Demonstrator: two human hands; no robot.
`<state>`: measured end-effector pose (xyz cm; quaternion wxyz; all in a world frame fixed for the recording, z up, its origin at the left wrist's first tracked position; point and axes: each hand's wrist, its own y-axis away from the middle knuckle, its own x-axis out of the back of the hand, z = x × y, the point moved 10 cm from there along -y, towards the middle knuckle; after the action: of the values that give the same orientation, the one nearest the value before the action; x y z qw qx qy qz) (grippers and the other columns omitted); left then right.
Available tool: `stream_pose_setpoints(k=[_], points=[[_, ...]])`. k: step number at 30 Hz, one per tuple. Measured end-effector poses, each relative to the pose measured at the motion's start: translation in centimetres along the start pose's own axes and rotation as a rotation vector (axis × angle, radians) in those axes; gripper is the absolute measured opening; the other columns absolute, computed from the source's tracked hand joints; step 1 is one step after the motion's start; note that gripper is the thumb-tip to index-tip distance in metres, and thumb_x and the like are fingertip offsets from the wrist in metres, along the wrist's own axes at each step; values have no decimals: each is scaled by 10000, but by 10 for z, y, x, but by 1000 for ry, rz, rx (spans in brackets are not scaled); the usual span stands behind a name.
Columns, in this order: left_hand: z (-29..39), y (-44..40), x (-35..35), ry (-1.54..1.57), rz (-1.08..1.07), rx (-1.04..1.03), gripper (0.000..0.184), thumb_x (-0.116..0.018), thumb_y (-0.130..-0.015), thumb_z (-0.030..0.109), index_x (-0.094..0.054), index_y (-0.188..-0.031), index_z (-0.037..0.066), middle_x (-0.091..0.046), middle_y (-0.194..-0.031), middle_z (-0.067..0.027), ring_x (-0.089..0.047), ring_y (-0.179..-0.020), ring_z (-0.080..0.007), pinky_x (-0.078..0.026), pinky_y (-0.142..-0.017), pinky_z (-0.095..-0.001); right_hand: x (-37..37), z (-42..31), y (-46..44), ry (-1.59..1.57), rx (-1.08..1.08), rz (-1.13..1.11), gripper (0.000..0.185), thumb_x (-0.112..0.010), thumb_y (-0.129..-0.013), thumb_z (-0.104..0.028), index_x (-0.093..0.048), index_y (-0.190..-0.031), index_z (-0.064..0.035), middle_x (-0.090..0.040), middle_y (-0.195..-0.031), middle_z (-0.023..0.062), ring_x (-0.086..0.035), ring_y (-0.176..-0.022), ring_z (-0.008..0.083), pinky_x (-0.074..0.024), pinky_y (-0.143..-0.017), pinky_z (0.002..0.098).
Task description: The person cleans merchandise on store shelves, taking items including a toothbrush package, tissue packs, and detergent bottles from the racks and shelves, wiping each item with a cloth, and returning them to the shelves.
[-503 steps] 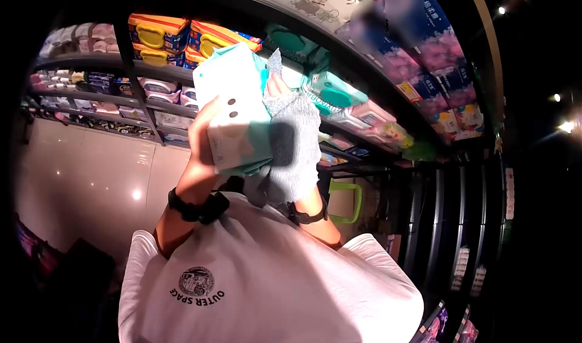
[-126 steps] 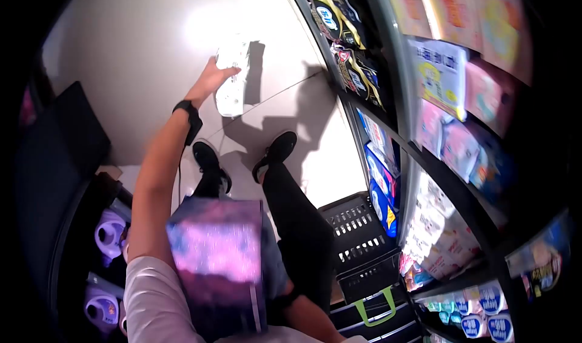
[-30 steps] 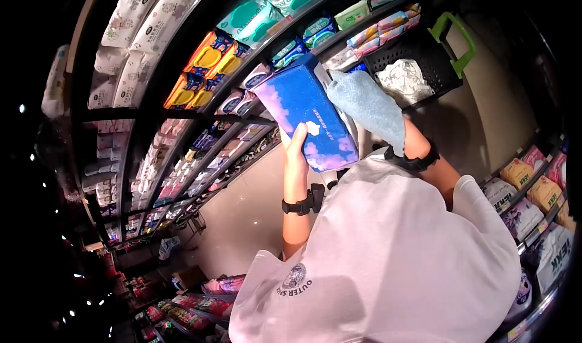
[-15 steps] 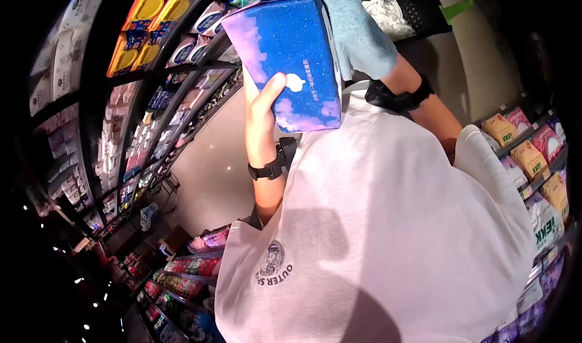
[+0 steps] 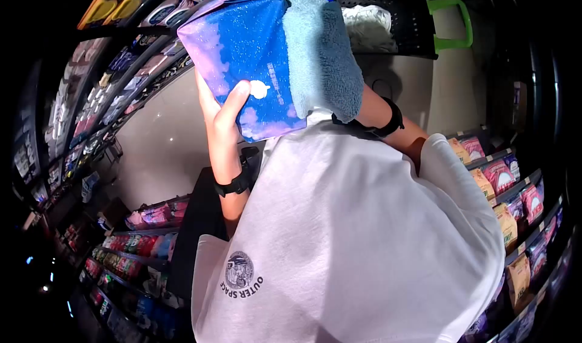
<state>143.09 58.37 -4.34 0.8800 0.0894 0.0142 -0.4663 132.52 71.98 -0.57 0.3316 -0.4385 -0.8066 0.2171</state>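
Observation:
A blue soft pack (image 5: 251, 46) with pink clouds, white specks and a small white emblem is held up in front of my chest. My left hand (image 5: 227, 109) grips its lower left side, thumb lying across the front face; the other fingers are behind it. A light blue terry cloth (image 5: 321, 52) drapes over my right hand, hiding its fingers, and lies against the pack's right edge. Below the cloth, only my right wrist and forearm with a black band show.
A black basket (image 5: 415, 24) with a green handle (image 5: 454, 24) stands beyond my right arm, white crumpled material (image 5: 367, 27) inside. Shelves of packaged goods (image 5: 79, 94) line the left. More shelves with bagged packs (image 5: 500, 176) are at the right and lower left (image 5: 139, 246).
The view has shifted, so pack and hands appear farther left and the basket shows more. The cloth now covers more of the pack's right side, and the pack looks more creased.

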Motion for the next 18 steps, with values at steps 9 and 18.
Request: stream_pose_setpoints(k=[9, 18], points=[[27, 2, -2, -16, -125, -118, 943, -761, -713, 171, -285, -1502, -25, -401, -1472, -199, -421, -1351, -284, -322, -1122, -398, 80, 59, -43, -67, -255, 53, 292, -664, -753, -98, -617, -1022, 5, -606, -925, 130, -583, -869, 294, -470, -776, 385], [75, -24, 21, -446, 183, -608, 1063, -839, -596, 154, -303, -1506, 28, -441, -1409, -176, -438, -1306, -342, -347, -1094, -443, 81, 42, -58, -125, -366, 34, 336, -669, -739, -77, -611, -1056, 16, -612, -957, 128, -588, -905, 281, -474, -813, 378]])
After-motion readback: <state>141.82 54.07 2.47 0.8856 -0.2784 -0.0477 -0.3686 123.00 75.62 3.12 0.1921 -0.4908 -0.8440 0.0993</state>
